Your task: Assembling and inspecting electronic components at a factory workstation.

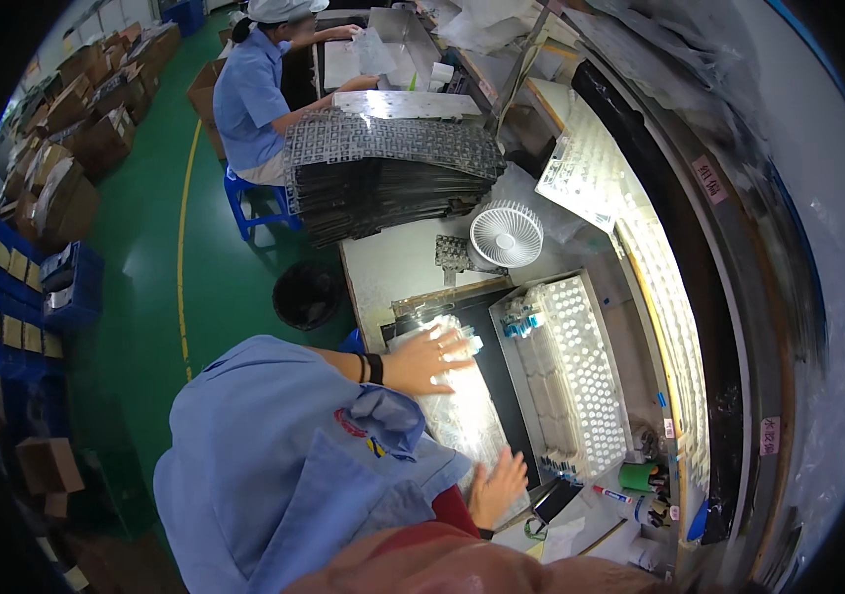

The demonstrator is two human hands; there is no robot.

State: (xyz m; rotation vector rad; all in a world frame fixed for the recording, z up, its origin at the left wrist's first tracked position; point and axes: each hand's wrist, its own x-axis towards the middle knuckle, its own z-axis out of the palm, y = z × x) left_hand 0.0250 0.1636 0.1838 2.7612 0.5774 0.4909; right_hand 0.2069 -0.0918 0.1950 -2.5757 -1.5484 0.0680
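Observation:
My left hand (429, 362), with dark bands at the wrist, lies with its fingers spread on the far end of a shiny, clear plastic-looking piece (464, 404). Strong light washes out its detail. Near the other end of that piece is my right hand (502, 488), fingers apart and holding nothing. Whether its palm touches the surface, I cannot tell. A small blue-and-clear bit shows by my left fingertips. Beside the dark work mat (507, 404) stands a grey box (531, 421) packed with clear pieces in rows, some with blue ends.
A white fan (506, 235) stands beyond the box. Past it rises a stack of dark latticed trays (393, 148). A co-worker (252, 89) sits at the bench's far end. A black bin (307, 295) is on the green floor. Markers and a cup (637, 477) sit nearby.

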